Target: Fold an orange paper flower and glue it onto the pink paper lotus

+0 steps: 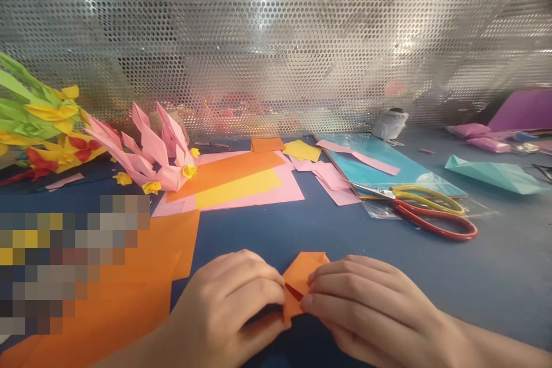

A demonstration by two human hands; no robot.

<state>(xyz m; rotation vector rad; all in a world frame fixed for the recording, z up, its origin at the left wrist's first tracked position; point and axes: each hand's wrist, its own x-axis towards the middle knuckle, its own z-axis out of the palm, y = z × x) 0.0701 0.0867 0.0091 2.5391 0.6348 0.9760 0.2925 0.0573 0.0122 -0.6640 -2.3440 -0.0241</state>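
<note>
A small folded orange paper lies on the blue table near its front edge. My left hand grips its left side with curled fingers. My right hand pinches its right side, fingers pressed together on the fold. Both hands cover most of the lower part of the paper. Only its upper corner shows between them.
Large orange sheets lie at the left. Stacked orange, yellow and pink sheets sit behind, beside a pink folded paper flower. Red-and-yellow scissors rest at the right near a blue sheet. A perforated metal screen closes the back.
</note>
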